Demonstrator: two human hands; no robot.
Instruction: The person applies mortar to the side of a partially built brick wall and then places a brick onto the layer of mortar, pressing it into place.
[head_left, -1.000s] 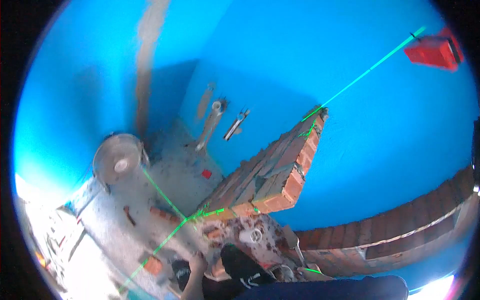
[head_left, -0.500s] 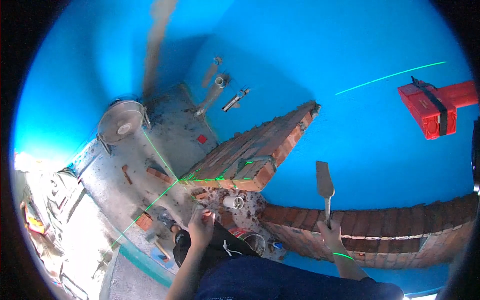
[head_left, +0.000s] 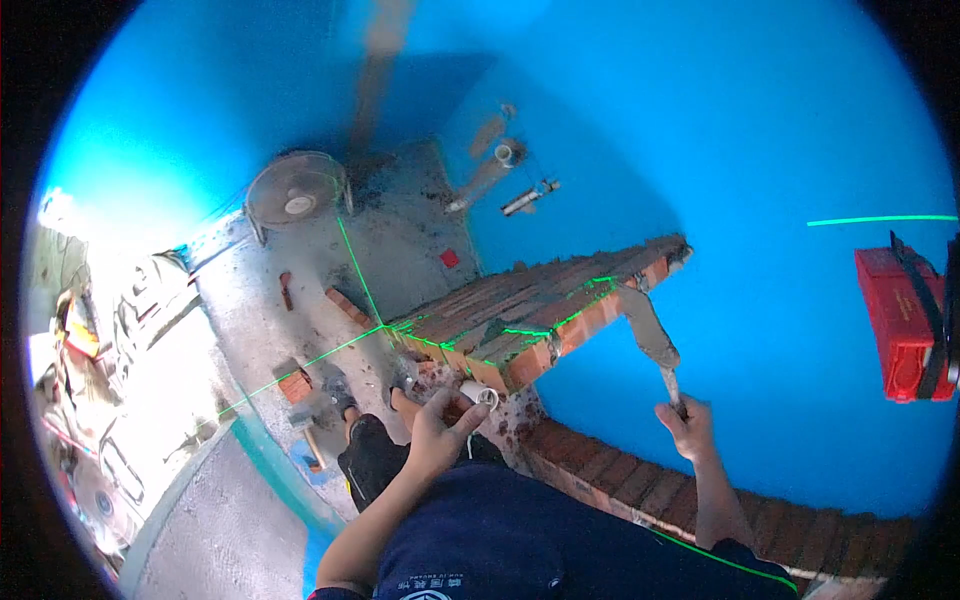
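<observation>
My right hand (head_left: 690,430) grips the handle of a trowel (head_left: 650,330) with a grey, mortar-smeared blade. The blade tip overlaps the end of a brick wall (head_left: 590,320) topped with rough mortar; I cannot tell whether it touches. My left hand (head_left: 440,430) is low in front of my body, thumb and bent fingers apart, with nothing visible between them. Just beyond those fingers is a white pipe end (head_left: 483,396) rising from the floor beside the wall's near corner.
A second low brick wall (head_left: 640,480) runs along the right. A fan (head_left: 297,190) stands at the back left. Loose bricks (head_left: 295,385) and a hammer-like tool (head_left: 313,445) lie on the floor. Red block-shaped objects (head_left: 900,320) with a black strap are against the blue wall. Green laser lines cross floor and bricks.
My view has turned, shifting the scene. The trowel has swung left from upright over the blue wall to the brick wall's end. My left hand has moved right, toward the white pipe.
</observation>
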